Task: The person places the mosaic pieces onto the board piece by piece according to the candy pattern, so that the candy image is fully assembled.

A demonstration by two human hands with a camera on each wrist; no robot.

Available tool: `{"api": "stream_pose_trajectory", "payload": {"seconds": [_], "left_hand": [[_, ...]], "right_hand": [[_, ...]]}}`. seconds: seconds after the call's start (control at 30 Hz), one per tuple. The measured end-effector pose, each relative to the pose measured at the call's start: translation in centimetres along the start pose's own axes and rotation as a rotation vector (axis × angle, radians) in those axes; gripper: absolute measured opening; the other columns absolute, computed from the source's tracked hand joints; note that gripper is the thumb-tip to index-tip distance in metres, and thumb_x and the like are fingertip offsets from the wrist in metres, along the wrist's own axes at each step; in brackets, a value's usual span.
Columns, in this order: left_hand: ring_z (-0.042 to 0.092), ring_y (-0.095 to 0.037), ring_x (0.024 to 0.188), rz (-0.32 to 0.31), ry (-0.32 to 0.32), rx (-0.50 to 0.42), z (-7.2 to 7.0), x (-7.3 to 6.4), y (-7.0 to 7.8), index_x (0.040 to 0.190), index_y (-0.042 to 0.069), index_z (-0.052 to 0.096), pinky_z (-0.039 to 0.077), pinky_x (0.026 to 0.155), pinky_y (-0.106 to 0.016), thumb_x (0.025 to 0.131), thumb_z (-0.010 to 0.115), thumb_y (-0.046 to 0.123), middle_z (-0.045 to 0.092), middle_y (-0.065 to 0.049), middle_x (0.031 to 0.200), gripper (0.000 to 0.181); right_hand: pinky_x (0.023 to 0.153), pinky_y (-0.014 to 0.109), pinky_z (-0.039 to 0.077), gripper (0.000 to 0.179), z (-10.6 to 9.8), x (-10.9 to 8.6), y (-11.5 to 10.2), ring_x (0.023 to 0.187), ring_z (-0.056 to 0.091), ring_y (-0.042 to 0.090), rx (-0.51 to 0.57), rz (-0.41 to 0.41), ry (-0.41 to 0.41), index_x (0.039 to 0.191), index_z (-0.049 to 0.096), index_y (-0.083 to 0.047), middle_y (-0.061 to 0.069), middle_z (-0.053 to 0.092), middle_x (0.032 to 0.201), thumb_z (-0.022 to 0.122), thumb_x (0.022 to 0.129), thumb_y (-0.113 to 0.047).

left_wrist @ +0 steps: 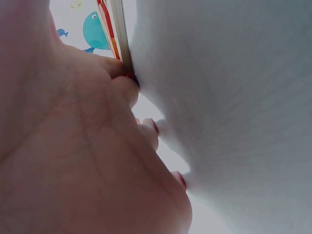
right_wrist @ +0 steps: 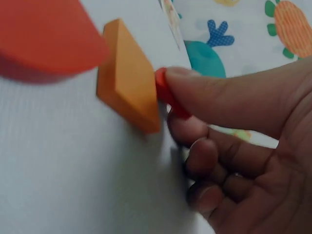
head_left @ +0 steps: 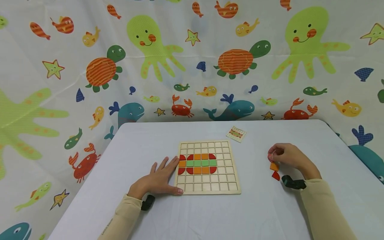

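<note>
My left hand [head_left: 159, 180] rests with spread fingers at the left edge of a wooden grid board [head_left: 207, 185]. Red, orange and green tiles fill some cells in the board's left and middle part, the green tiles [head_left: 201, 163] forming a row. Off to the right, my right hand [head_left: 289, 156] pinches a red tile [right_wrist: 170, 95] between thumb and fingers, low over the table. Close by that hand lie an orange square tile [right_wrist: 131, 83] and a red tile with a curved edge [right_wrist: 48, 39]. The left wrist view shows mostly palm and the board's side edge [left_wrist: 122, 39].
A small pattern card [head_left: 236, 134] lies on the white table [head_left: 195, 216] behind the board's right corner. Behind the table hangs a curtain [head_left: 192, 66] printed with sea animals. Dark wrist cameras sit on both wrists.
</note>
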State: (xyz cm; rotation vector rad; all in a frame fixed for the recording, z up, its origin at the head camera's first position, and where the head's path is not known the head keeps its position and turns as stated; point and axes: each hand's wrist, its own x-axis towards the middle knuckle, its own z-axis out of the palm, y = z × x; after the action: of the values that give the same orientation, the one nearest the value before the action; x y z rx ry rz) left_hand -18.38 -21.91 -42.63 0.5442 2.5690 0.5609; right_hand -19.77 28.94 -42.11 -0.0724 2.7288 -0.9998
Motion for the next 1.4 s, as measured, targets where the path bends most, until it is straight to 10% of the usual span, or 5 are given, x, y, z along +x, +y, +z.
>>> {"api": "stream_pose_trajectory", "payload": {"seconds": [0.5,1.4], "left_hand": [[-0.002,-0.039,0.164,-0.015,-0.004,0.016,0.4,0.4,-0.4,0.173,0.015,0.017,-0.007,0.125,-0.068,0.079,0.088,0.061,0.013,-0.006,0.180,0.126],[-0.001,-0.038,0.164,-0.010,-0.005,0.007,0.1,0.4,-0.3,0.173,0.014,0.017,-0.007,0.125,-0.068,0.080,0.088,0.060,0.013,-0.006,0.180,0.126]], "right_hand": [[0.088,0.034,0.053,0.037,0.1,-0.2,1.4,0.119,0.056,0.037,0.160,-0.010,0.003,0.133,0.074,0.000,0.021,0.069,0.131,0.072,0.105,-0.024],[0.080,0.036,0.055,0.035,2.4,1.9,-3.7,0.101,0.059,0.031,0.263,-0.048,0.040,0.126,0.073,0.001,0.013,0.072,0.116,0.075,0.101,-0.024]]}}
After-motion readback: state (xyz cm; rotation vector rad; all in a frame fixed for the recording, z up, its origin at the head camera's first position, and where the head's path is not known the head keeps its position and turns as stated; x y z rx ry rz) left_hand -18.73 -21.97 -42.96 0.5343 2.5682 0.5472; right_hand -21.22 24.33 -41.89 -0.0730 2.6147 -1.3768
